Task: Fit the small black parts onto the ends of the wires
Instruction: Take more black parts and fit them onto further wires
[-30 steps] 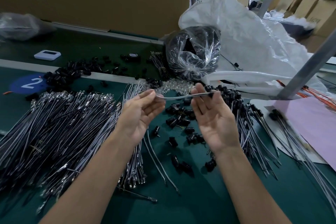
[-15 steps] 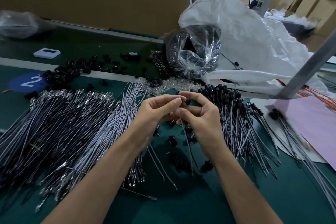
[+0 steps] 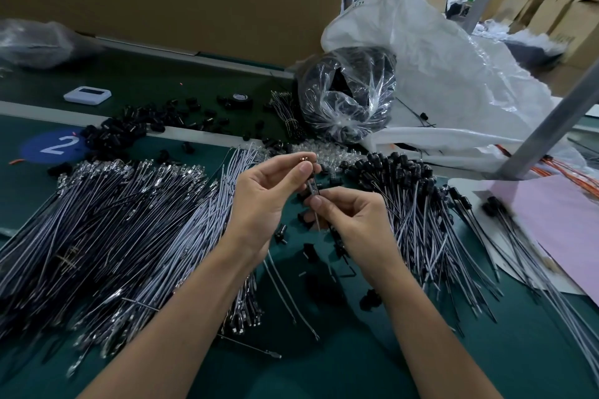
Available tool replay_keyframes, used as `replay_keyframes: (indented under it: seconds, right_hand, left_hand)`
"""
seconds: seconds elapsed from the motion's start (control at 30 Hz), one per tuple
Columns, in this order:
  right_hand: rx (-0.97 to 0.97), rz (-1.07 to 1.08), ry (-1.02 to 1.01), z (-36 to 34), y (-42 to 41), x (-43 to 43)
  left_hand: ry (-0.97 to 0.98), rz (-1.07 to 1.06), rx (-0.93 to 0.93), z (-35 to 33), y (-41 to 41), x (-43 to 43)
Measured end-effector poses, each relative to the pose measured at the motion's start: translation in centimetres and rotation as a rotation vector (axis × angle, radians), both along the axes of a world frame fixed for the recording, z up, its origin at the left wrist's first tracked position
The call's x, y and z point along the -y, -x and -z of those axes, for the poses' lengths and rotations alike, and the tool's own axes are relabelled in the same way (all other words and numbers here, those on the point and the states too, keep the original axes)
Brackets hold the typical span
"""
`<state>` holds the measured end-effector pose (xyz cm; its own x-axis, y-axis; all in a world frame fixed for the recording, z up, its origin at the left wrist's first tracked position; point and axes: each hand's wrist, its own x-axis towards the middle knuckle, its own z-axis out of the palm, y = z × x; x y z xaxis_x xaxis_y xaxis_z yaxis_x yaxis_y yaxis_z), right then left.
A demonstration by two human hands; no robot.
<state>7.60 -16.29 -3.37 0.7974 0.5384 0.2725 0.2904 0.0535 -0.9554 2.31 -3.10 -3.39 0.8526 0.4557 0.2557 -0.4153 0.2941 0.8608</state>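
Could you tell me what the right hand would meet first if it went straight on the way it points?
Probably the left hand: the right hand points up-left toward its palm, both pinching one wire between them; depth is unclear.

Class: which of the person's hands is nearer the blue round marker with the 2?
Left. The left hand lies right of the blue marker, across the wire pile. The right hand lies farther right still, beyond the left hand.
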Motion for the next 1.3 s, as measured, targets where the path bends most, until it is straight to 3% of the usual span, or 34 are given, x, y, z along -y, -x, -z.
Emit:
replay_keyframes:
  seconds: [0.27, 0.8, 1.3]
  right_hand:
    - [0.043, 0.050, -0.036, 0.4, 0.0, -0.1]
    - [0.151, 0.093, 0.042, 0.8, -0.2, -0.3]
    - [0.168, 0.126, 0.029, 0.9, -0.2, -0.2]
  left_hand:
    - [-0.103, 0.015, -0.065, 0.0, 0.1, 0.6]
    - [0.096, -0.116, -0.062, -0.3, 0.2, 0.1]
    - [0.143, -0.018, -0.104, -0.6, 0.4, -0.4]
